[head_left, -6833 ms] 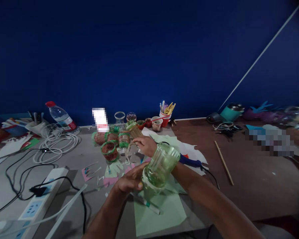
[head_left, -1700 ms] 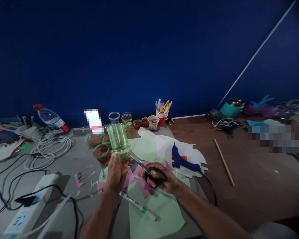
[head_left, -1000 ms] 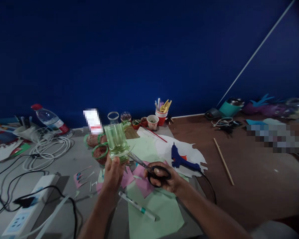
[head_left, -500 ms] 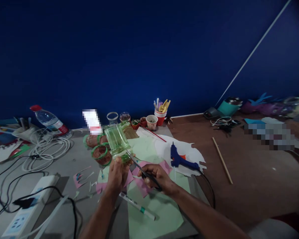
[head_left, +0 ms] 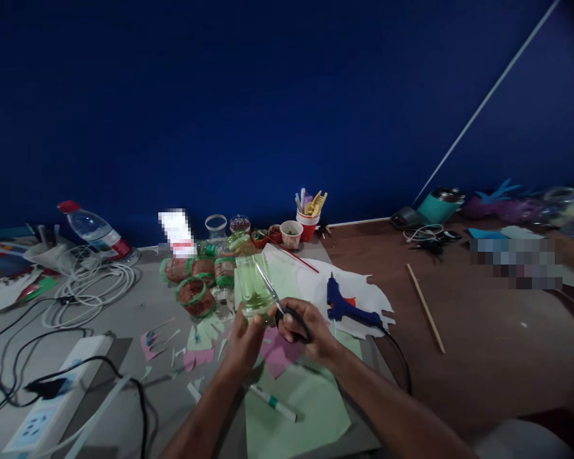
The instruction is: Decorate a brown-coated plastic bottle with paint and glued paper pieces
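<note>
A clear, green-tinted cut plastic bottle piece (head_left: pixel 252 280) is gripped near its base by my left hand (head_left: pixel 245 335). My right hand (head_left: pixel 309 328) is closed around the black handles of a pair of scissors (head_left: pixel 268 280). The scissor blades point up and left and overlap the right side of the bottle piece; whether they bite into it I cannot tell. Below my hands lie a pink paper piece (head_left: pixel 280 354), a green sheet (head_left: pixel 299 414) and a white marker with a green band (head_left: pixel 272 403).
Brown containers with green rims (head_left: pixel 195 297) stand at the left. A blue glue gun (head_left: pixel 347 305) rests on white paper, its cord trailing right. A wooden stick (head_left: pixel 425 309), red-and-white cups (head_left: pixel 308 226), a power strip (head_left: pixel 60 395), coiled white cable (head_left: pixel 93 287) and a water bottle (head_left: pixel 98 233) surround the work.
My left hand has brought the bottle piece right and turned it more upright. The scissors have swung to a steeper angle and shifted slightly up and right with my right hand.
</note>
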Demonstrator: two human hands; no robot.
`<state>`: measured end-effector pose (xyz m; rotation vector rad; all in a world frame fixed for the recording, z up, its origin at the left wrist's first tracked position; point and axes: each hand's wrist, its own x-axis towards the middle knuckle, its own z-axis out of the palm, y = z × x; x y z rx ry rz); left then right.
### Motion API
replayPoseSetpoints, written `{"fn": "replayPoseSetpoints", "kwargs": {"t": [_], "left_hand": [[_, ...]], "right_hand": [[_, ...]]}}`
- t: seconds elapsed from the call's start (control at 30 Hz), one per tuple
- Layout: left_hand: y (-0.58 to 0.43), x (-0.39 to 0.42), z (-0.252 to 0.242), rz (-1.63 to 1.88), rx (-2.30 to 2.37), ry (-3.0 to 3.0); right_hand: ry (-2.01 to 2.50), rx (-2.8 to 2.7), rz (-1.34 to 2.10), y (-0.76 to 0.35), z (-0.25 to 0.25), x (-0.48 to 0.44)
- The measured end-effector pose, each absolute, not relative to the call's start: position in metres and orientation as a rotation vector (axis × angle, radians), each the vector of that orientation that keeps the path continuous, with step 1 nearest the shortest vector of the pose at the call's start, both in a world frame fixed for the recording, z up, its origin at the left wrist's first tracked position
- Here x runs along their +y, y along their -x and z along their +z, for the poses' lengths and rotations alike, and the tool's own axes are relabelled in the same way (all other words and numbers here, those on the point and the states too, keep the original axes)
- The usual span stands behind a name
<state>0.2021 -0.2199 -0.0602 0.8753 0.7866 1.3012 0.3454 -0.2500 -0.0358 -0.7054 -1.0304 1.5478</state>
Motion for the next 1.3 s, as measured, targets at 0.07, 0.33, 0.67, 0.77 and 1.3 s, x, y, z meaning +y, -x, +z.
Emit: {"fn": "replayPoseSetpoints", "kwargs": {"t": [0.07, 0.33, 0.67, 0.77, 1.3], "left_hand": [[-0.206, -0.22, -0.059, 1.264, 0.707, -0.81], [-0.196, -0.2, -0.052, 1.275, 0.565, -0.592], [-0.196, -0.201, -0.057, 1.227, 0.508, -0.633], [-0.195, -0.201, -0.059, 1.204, 0.52, -0.644], [-0.194, -0.203, -0.058, 1.21, 0.596, -0.662]], "right_hand": [[0.648, -1.074, 1.528, -0.349, -0.032, -0.25], [1.202, -1.205, 1.027, -0.374, -0.047, -0.237], [2.167, -1.949, 0.485, -0.381, -0.037, -0.229], [2.156, -1.998, 0.497, -0.381, -0.038, -0.229], [2.217, -1.956, 0.4, -0.381, -0.039, -0.229]]}}
